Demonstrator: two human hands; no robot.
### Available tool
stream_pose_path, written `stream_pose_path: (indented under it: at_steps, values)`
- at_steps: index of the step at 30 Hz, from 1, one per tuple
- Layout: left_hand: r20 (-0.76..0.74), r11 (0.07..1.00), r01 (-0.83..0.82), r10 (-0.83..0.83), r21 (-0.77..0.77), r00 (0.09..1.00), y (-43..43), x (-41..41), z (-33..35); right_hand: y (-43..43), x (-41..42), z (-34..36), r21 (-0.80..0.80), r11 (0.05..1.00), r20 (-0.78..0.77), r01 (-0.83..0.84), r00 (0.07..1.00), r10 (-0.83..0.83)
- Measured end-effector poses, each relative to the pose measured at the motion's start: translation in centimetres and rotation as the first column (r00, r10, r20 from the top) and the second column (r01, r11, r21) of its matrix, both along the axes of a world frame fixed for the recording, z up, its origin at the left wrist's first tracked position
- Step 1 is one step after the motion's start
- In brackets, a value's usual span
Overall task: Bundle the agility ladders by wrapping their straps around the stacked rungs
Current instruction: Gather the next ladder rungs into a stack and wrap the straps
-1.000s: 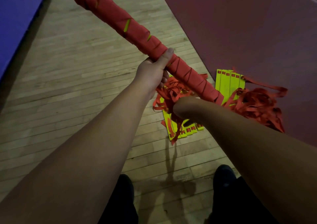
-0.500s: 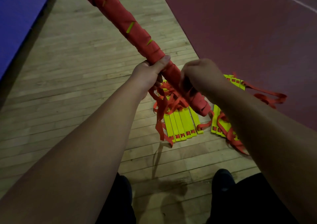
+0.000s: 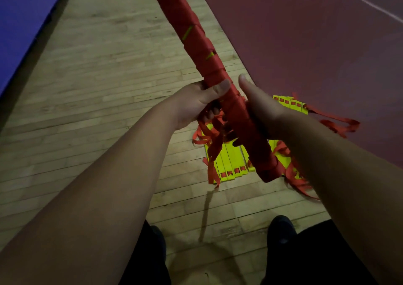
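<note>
Beneath my fingers spreads the wooden floor [image 3: 98,88]. The strap-wound bundle [image 3: 196,38] of rungs slants up and away from my left hand [image 3: 194,103], whose fingers [image 3: 210,112] grasp it, thumb across the top. Under both hands lie loose yellow rungs [image 3: 231,162] and tangled red straps [image 3: 340,125]. My right hand [image 3: 263,110] lies against the bundle's right side, its fingers hidden, so I cannot tell their grip.

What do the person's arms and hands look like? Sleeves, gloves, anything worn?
The left forearm and right forearm are bare to the frame edge, no sleeves in view. The left hand and right hand wear no gloves; no watch, ring or band shows.
</note>
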State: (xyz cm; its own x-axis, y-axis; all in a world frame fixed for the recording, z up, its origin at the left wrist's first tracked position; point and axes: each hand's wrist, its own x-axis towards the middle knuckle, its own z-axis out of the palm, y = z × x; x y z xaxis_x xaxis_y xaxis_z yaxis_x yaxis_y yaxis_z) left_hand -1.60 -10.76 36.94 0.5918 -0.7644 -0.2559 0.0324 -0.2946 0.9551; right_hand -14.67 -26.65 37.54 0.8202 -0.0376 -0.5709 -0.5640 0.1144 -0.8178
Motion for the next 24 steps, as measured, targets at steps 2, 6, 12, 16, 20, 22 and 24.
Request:
stream_pose_path:
  at_steps: [2, 6, 12, 16, 20, 22, 24]
  values:
    - [0.022, 1.000, 0.009, -0.009, 0.011, 1.000, 0.5, 0.3, 0.1, -0.1, -0.5, 0.4, 0.041, 0.991, 0.010, -0.127, 0.992, 0.127]
    - [0.050, 1.000, 0.007, -0.008, 0.027, 0.999, 1.1, 0.7, 0.6, 0.2, -0.5, 0.1, 0.056, 0.985, 0.077, -0.160, 0.985, 0.156]
    - [0.242, 0.979, -0.097, 0.053, 0.176, 0.969, 1.4, 1.0, 1.0, 1.1, 0.1, -1.1, -0.249, 0.968, 0.117, 0.015, 0.993, 0.014]
    - [0.271, 0.964, -0.123, 0.057, 0.234, 0.961, 1.4, 1.6, 0.6, 1.5, 0.8, -2.5, -0.558, 0.818, 0.167, 0.138, 0.985, -0.051]
    - [0.212, 0.967, -0.033, -0.022, 0.253, 0.977, 2.0, 2.3, 0.7, 1.5, 0.9, -3.0, -0.589, 0.784, 0.233, 0.196, 0.970, -0.067]
    - [0.176, 0.969, 0.028, -0.073, 0.244, 0.982, 2.4, 2.5, 0.9, 1.6, 0.9, -2.9, -0.601, 0.771, 0.245, 0.210, 0.967, -0.072]
    - [0.173, 0.967, 0.077, -0.122, 0.243, 0.977, 2.7, 2.4, 0.9, 1.7, 0.9, -2.7, -0.603, 0.764, 0.251, 0.227, 0.964, -0.088]
